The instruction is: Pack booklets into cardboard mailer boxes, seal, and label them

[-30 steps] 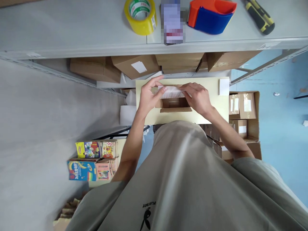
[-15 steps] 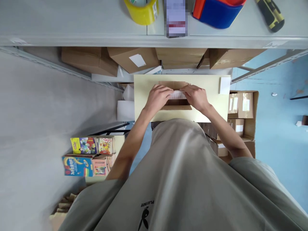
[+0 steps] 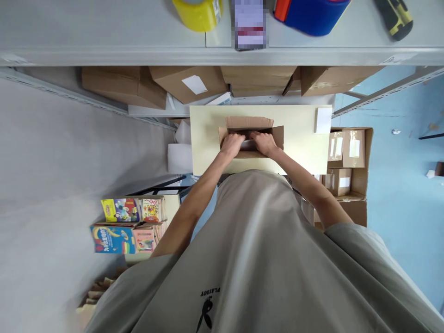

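Stockroom, blue floor, grey shelving; cream table (image 3: 298, 143) at centre.

Item 1: box (image 3: 250, 126), small brown cardboard, flaps open, standing mid-table. Judged light and stiff-walled, flaps prone to creasing; best held by the two side walls or from beneath, not by the flaps.

Item 2: left hand (image 3: 231, 144) and right hand (image 3: 263, 142), both reaching down into the box side by side, fingers curled inside. A pale wrapped thing shows between them; whether either hand is clamped on it cannot be told.

Item 3: white label (image 3: 323, 120) near the table's right edge, well apart from the box; no writing legible.

Item 4: upper shelf (image 3: 104, 32) holding yellow tape (image 3: 197, 13), a blue-and-orange dispenser (image 3: 310, 16) and a yellow-black knife (image 3: 393, 17).

Item 5: cartons (image 3: 187, 83) behind the table, one with a blank white sticker.

Item 6: colourful booklets (image 3: 132, 224) low at left; print too small to read.

Item 7: grey shirt (image 3: 256, 259), printed "PLAYBOY" with a rabbit mark.
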A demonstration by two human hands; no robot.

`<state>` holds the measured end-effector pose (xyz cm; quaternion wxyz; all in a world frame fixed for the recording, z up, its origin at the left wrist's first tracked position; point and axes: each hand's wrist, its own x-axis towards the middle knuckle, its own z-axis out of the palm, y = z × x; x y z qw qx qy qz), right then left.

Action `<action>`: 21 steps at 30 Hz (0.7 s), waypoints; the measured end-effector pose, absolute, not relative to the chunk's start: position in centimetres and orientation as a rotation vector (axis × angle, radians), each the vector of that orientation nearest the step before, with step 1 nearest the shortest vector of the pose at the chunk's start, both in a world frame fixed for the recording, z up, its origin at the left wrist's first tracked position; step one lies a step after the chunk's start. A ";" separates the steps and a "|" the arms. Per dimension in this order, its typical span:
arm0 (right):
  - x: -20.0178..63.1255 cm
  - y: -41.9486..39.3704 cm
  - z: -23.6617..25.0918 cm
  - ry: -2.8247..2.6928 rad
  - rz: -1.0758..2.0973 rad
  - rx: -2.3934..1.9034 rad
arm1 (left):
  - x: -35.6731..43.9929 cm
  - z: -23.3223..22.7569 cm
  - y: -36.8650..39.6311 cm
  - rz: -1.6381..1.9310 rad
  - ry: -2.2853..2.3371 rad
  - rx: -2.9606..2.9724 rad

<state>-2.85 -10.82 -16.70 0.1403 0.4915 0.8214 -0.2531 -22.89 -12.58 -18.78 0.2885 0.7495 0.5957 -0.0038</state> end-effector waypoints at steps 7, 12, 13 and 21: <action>-3.2 -11.3 -17.1 2.254 -0.803 1.397 | -21.8 -19.4 -13.6 -0.204 1.501 2.044; 1.7 -14.0 -15.7 2.499 -0.866 1.637 | -24.6 -17.9 -17.5 0.221 1.515 2.018; 3.3 -14.6 -15.5 2.567 -0.868 1.761 | -25.6 -17.7 -18.5 0.359 1.591 1.964; 11.2 -15.8 -16.8 2.284 -1.217 2.308 | -30.5 -18.3 -22.6 0.624 1.925 1.631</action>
